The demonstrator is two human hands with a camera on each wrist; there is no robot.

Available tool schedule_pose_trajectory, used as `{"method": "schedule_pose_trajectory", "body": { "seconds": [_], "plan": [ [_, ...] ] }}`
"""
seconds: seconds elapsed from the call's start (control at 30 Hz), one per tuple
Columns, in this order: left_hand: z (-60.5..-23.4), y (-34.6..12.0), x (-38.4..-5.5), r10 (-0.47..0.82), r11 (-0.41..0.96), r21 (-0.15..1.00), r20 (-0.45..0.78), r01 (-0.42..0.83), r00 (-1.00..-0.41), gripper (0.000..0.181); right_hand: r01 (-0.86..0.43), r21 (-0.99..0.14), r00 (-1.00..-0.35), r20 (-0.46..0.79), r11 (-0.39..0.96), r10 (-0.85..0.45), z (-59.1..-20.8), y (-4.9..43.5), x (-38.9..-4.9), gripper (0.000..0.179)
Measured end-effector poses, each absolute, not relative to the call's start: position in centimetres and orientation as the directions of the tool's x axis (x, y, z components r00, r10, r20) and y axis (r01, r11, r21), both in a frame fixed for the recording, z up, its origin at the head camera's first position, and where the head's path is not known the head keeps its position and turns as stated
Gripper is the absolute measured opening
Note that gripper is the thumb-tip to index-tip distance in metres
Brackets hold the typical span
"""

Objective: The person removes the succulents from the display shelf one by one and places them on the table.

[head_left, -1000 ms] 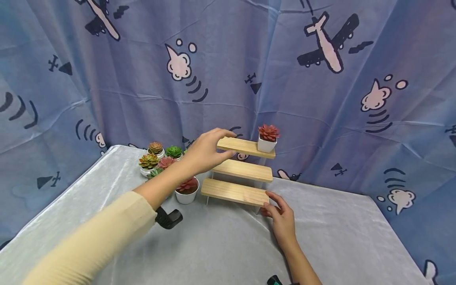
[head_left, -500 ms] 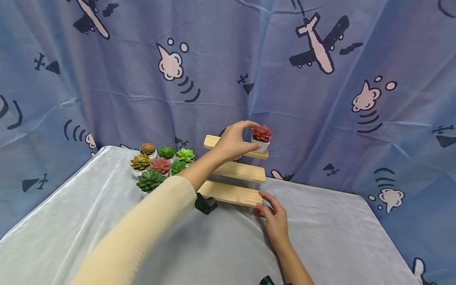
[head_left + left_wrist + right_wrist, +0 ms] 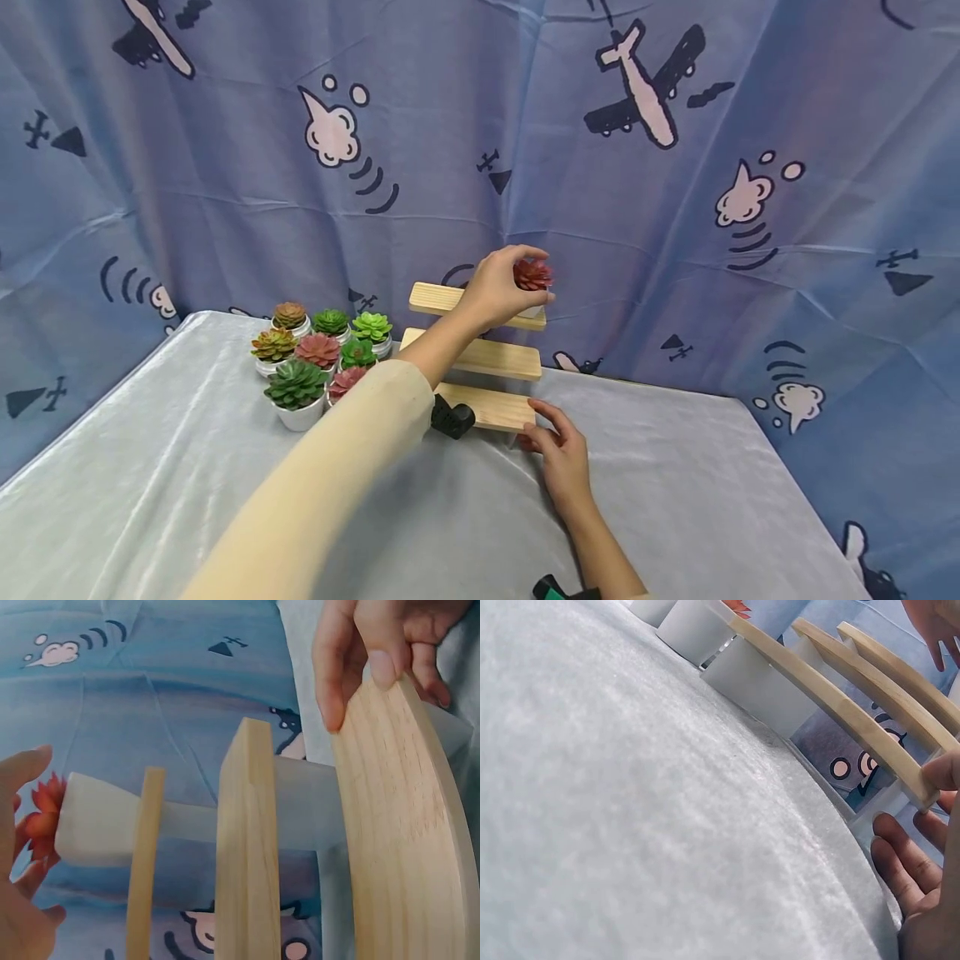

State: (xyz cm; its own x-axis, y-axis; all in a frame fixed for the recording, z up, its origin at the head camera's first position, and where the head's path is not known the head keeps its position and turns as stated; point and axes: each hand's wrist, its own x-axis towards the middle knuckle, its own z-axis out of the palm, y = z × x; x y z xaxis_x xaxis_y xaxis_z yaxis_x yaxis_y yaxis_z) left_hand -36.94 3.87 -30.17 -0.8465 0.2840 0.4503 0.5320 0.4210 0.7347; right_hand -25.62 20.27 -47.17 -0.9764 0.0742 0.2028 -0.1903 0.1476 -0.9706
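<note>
A red succulent (image 3: 531, 275) in a white pot (image 3: 97, 823) stands upright near the right end of the top board. My left hand (image 3: 498, 287) curls its thumb and fingers around it, hiding much of the pot in the head view. The three-tier wooden display stand (image 3: 495, 359) has pale boards on translucent side supports. At the right end of its lowest board, my right hand (image 3: 561, 458) grips the corner. The right wrist view has one digit against the board's end (image 3: 922, 784), with other fingers lower, beside the support.
Several potted succulents, among them a dark green one (image 3: 296, 385) and an orange-brown one (image 3: 289, 315), cluster left of the stand on the grey cloth-covered table (image 3: 187, 467). A blue airplane-print curtain (image 3: 420, 125) hangs close behind. My left forearm crosses in front of the stand.
My left hand has moved right along the top board to the red succulent and closed around it. My right hand keeps its grip on the lowest board. The head view has shifted right.
</note>
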Motion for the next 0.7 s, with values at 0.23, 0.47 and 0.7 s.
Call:
{"method": "schedule_pose_trajectory", "body": {
  "seconds": [0.23, 0.47, 0.7],
  "plan": [
    [-31.6, 4.0, -37.7, 0.270, 0.375, 0.756, 0.464, 0.536, -0.844, 0.050, -0.195, -0.969, -0.975, 0.208, 0.152, 0.076, -47.2, 20.1, -25.6, 0.037],
    [-32.5, 4.2, -37.8, 0.233, 0.349, 0.749, 0.513, 0.563, -0.826, 0.041, -0.191, -0.971, -0.976, 0.204, 0.146, 0.077, -47.1, 20.0, -25.6, 0.037],
    [-32.7, 5.2, -37.3, 0.161, 0.405, 0.752, 0.501, 0.520, -0.850, 0.044, -0.194, -0.969, -0.975, 0.207, 0.153, 0.078, -47.2, 20.1, -25.8, 0.036]
  ]
}}
